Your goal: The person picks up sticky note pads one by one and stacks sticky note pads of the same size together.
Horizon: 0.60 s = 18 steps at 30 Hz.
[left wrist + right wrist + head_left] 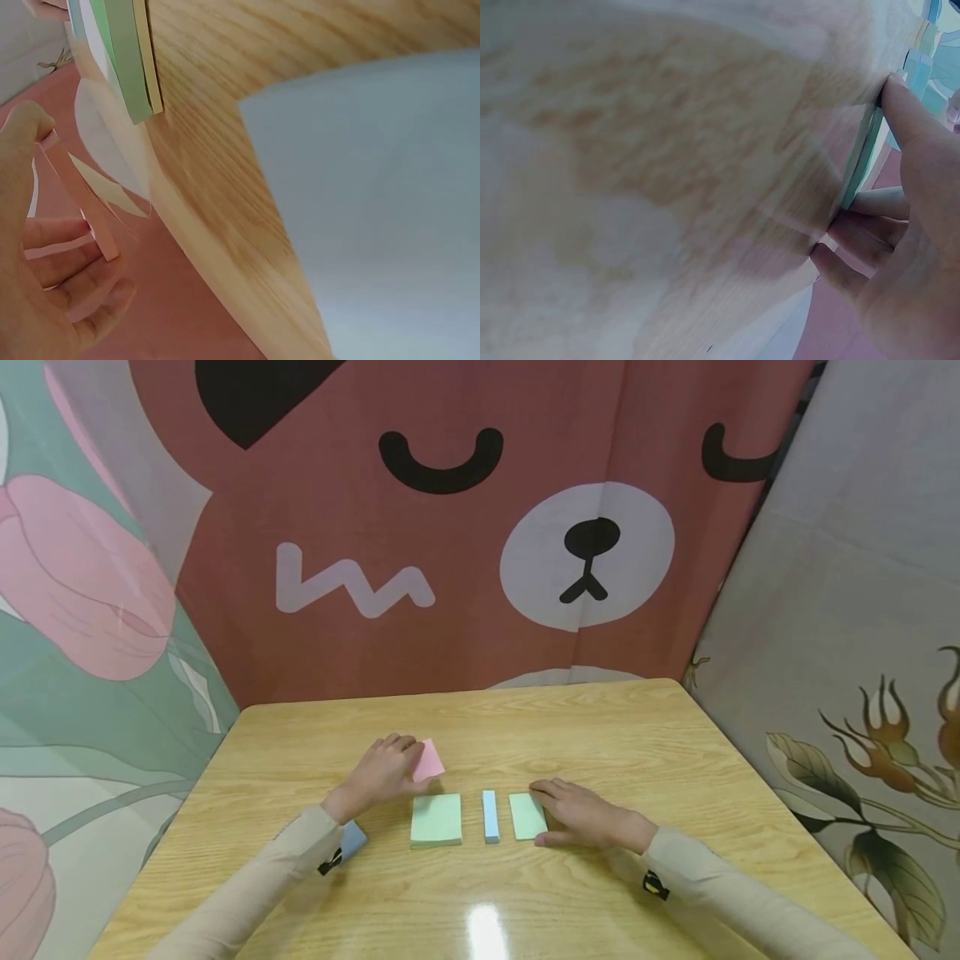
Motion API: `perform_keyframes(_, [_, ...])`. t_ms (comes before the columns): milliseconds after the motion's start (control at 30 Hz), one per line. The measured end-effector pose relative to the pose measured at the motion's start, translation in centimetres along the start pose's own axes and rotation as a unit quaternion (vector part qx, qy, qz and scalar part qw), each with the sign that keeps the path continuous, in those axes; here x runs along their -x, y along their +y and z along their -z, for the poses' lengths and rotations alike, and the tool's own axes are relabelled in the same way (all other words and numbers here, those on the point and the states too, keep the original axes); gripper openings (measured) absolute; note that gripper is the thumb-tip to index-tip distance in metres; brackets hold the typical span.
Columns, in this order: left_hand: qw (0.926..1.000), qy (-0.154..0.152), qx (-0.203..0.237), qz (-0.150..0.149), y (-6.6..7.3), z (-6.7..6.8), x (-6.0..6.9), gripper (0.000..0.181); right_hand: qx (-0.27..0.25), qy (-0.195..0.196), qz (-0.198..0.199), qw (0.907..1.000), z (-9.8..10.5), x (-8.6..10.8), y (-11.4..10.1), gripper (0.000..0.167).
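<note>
The left hand (382, 770) pinches a pink sticky-note pad (428, 761) between thumb and fingers, raised off the table; in the left wrist view the pink pad (79, 196) shows edge-on. Just in front of it lies a square green pad (437, 819). A narrow blue block (490, 817) stands between this pad and a smaller green pad (528, 816). The right hand (585, 817) rests on the table with its thumb and fingers at the right edge of that smaller pad; in the right wrist view they touch the green pad's side (864, 157).
A blue pad (352, 839) lies under the left wrist, close in the left wrist view as a large pale blue surface (382, 202). The wooden table (480, 727) ends at a curtain with a bear face (465, 527). Patterned cloths hang at both sides.
</note>
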<state>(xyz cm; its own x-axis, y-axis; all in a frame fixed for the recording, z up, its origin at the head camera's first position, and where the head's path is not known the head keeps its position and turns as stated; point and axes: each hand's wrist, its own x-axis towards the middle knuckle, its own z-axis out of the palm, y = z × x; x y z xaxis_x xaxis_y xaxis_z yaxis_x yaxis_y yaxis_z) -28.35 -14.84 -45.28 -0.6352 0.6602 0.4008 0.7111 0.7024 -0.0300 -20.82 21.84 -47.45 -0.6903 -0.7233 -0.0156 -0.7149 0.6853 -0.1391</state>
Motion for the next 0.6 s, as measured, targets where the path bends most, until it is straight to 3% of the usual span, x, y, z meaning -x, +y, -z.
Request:
perform_keyframes(367, [0.9996, -0.012, 0.014, -0.023, 1.1, 0.5, -0.3, 0.059, 0.004, 0.004, -0.002, 1.0000, -0.1, 0.1, 0.0, 0.081])
perform_keyframes(600, [0.9993, -0.027, 0.021, -0.012, 1.6, 0.6, -0.6, 0.061, 0.003, 0.008, 0.000, 1.0000, 0.1, 0.1, -0.1, 0.079])
